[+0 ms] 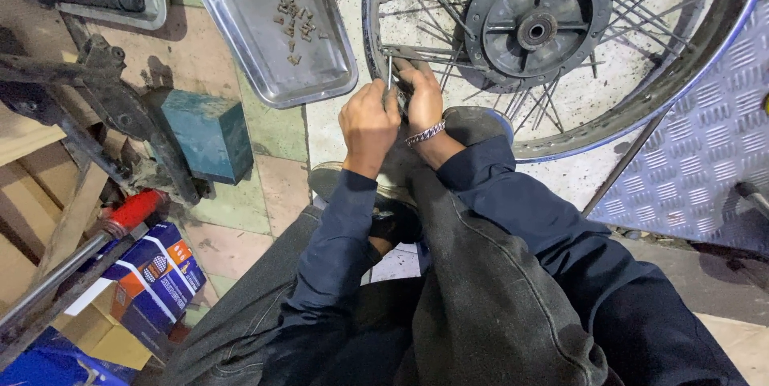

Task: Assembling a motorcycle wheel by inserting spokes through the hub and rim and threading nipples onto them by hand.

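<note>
A spoked wheel (pixel 705 42) with a dark hub (pixel 535 27) lies flat on the floor in front of me. My left hand (pixel 367 118) is closed around a thin metal tool (pixel 389 72) that stands upright at the wheel's near rim. My right hand (pixel 422 94), with a chain bracelet at its wrist, grips the spokes (pixel 416 53) right beside the tool. Both hands touch each other at the rim. What sits between the fingers is hidden.
A steel tray (pixel 240 26) with several small metal nipples lies to the left of the wheel. A teal block (pixel 210 131), a dark frame part (pixel 120 106), a red-handled tool (pixel 132 211) and blue boxes (pixel 156 270) are at the left. A chequered metal plate (pixel 705 162) lies at the right.
</note>
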